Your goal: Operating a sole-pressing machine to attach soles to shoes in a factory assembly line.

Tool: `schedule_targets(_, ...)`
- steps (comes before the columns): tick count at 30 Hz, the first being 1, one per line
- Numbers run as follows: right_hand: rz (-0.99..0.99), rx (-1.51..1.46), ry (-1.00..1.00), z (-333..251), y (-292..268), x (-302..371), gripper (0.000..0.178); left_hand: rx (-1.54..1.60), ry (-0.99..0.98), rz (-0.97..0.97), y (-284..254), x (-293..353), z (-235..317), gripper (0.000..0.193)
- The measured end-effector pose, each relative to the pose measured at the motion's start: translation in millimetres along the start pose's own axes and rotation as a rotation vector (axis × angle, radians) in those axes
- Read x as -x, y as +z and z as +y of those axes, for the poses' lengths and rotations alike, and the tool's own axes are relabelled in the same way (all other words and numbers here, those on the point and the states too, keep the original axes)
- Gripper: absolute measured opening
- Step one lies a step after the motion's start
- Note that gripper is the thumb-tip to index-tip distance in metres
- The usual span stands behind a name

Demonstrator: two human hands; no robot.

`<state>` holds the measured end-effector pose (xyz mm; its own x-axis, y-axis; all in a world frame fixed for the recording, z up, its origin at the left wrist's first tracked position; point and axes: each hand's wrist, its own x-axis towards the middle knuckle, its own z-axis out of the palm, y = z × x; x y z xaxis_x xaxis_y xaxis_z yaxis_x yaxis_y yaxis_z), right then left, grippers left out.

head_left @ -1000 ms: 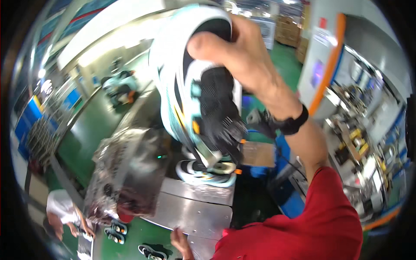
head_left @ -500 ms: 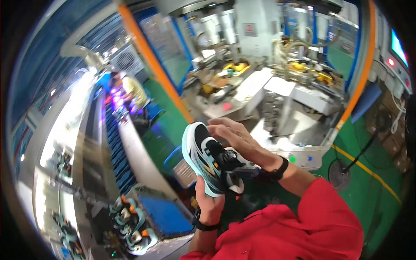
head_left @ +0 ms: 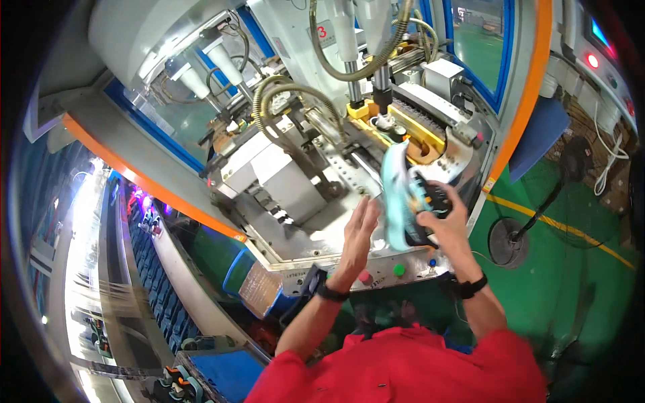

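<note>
A sneaker [head_left: 398, 205] with a pale mint sole and a black upper is gripped by my right hand [head_left: 450, 225], its sole turned to the left. The thumb and fingers of that hand close round the black upper. My left hand [head_left: 361, 232] is off to the left of the sole, apart from it, with fingers stretched out and nothing held. Just beyond the sneaker, inside the machine, lies a yellow mould-like holder [head_left: 431, 140]. Another dark shoe [head_left: 390, 127] appears to sit in it under a metal rod, partly hidden by the held sneaker.
The machine's front panel [head_left: 322, 277] carries pink, green and blue buttons [head_left: 432, 262]. Orange-edged posts [head_left: 151, 178] frame its opening. A floor fan [head_left: 510, 238] stands to the right. At the left are a blue crate [head_left: 259, 289] and a conveyor [head_left: 161, 282] with shoes beside it.
My view has swung toward the machine. The sneaker has moved right and toward the machine. My left hand, which held it, has let go, and my right hand now grips it.
</note>
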<state>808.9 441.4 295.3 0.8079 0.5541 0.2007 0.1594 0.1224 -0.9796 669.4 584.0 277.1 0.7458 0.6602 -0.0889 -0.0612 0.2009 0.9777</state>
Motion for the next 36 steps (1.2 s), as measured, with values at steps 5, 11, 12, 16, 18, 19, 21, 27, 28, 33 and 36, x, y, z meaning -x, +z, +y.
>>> schedule_targets(5, 0.231, -0.078, 0.016, -4, -51, -38, 0.058, -0.341, 0.189, 0.14, 8, -178, -47, 0.035)
schedule_targets(11, 0.355, 0.11, 0.038, 7, -71, -62, 0.057, -0.762, -0.087, 0.499, -24, -325, -104, 0.063)
schedule_targets(12, 0.366, 0.163, 0.059, 2, -73, -66, 0.057, -0.8, -0.099, 0.532, -24, -336, -104, 0.064)
schedule_targets(16, 0.318, 0.329, 0.066, -10, -64, -105, 0.055, -0.806, -0.085, 0.655, -59, -351, -101, 0.051)
schedule_targets(18, 0.285, 0.472, 0.013, -16, -50, -130, 0.052, -0.649, -0.137, 0.618, -73, -318, -75, 0.037)
schedule_targets(19, 0.189, 0.416, -0.018, -22, -22, -156, 0.053, -0.309, -0.161, 0.563, -102, -301, -75, 0.029)
schedule_targets(21, 0.031, 0.527, -0.016, -26, 17, -218, 0.046, 0.238, -0.328, 0.343, -120, -251, -42, 0.021)
schedule_targets(27, -0.406, 1.001, 0.189, 19, 200, -307, 0.058, 0.382, -0.337, 0.191, -161, -19, 71, 0.021)
schedule_targets(28, -0.365, 0.964, 0.169, 43, 225, -308, 0.059, 0.412, -0.313, 0.202, -173, 12, 73, 0.028)
schedule_targets(33, -0.227, 1.083, 0.028, 157, 306, -301, 0.042, 0.308, -0.189, 0.678, -214, 160, 98, 0.04)
schedule_targets(36, -0.154, 1.092, -0.035, 163, 317, -273, 0.051, 0.309, -0.109, 0.975, -215, 219, 96, 0.03)
